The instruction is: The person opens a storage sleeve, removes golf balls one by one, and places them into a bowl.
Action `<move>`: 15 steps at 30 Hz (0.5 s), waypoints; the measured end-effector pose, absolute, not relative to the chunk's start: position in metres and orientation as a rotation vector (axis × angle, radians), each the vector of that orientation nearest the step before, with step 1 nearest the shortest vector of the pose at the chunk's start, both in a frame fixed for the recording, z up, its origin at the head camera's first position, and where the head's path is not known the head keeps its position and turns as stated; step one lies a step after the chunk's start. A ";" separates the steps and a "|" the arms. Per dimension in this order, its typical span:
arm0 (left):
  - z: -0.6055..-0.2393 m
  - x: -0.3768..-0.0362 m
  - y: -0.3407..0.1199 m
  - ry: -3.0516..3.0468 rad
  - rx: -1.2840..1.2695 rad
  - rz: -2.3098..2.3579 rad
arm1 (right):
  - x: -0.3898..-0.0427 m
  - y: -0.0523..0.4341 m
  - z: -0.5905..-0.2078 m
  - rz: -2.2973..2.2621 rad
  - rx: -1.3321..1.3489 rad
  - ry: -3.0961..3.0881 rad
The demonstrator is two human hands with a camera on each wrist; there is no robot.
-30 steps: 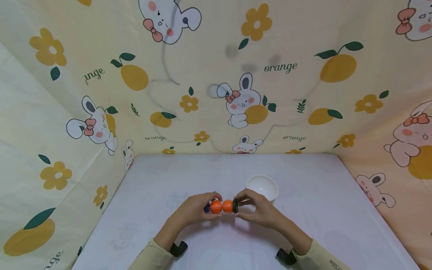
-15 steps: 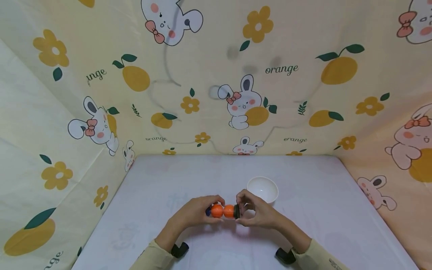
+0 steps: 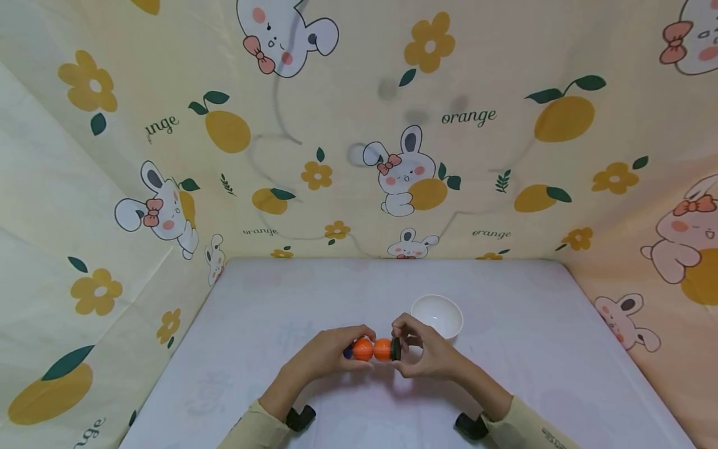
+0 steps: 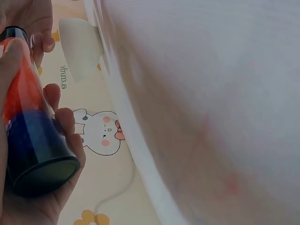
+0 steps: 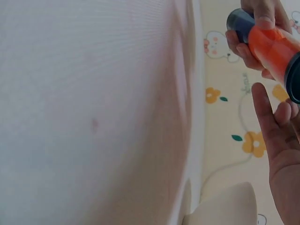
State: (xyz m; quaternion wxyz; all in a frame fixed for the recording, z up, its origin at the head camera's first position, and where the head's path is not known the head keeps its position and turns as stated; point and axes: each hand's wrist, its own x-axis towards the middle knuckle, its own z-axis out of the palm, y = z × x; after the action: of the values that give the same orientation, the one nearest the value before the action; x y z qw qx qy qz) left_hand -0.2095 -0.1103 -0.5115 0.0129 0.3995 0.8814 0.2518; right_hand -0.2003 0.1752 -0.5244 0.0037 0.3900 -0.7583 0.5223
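A clear cylindrical tube (image 4: 28, 108) with a black cap at each end holds bright orange balls (image 3: 363, 350) and a dark blue one (image 4: 33, 129). It lies crosswise, held off the table between both hands. My left hand (image 3: 328, 354) grips the tube near its blue end, thumb on one side and fingers curled round the other. My right hand (image 3: 429, 349) holds the other end by its black cap (image 3: 396, 349) between thumb and fingers. In the right wrist view, one finger of the right hand (image 5: 286, 159) points out straight beside the cap.
A white bowl (image 3: 437, 312) stands on the white-covered table (image 3: 269, 293) just beyond the right hand. Patterned cloth (image 3: 348, 125) with rabbits and oranges hangs behind the table and at both sides. Each wrist carries a black camera mount (image 3: 301, 418).
The tube and both hands have shifted slightly right and toward the body. The whole head view has also drifted a little. Both hands keep hold of the tube.
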 end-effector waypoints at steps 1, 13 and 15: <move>-0.512 -0.210 -0.110 2.755 1.245 0.782 | -0.200 0.175 -0.524 1.639 1.208 -2.375; -0.510 -0.209 -0.113 2.842 1.206 0.774 | -0.191 0.174 -0.522 1.611 1.038 -2.408; -0.511 -0.209 -0.113 2.843 1.211 0.772 | -0.190 0.173 -0.522 1.589 1.026 -2.395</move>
State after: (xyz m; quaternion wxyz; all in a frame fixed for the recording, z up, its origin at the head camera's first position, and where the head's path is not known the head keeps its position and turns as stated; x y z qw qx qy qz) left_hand -0.2090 -0.1130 -0.5109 -0.0218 0.3802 0.8923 0.2424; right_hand -0.1898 0.1734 -0.5217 0.0448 0.3360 -0.7841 0.5200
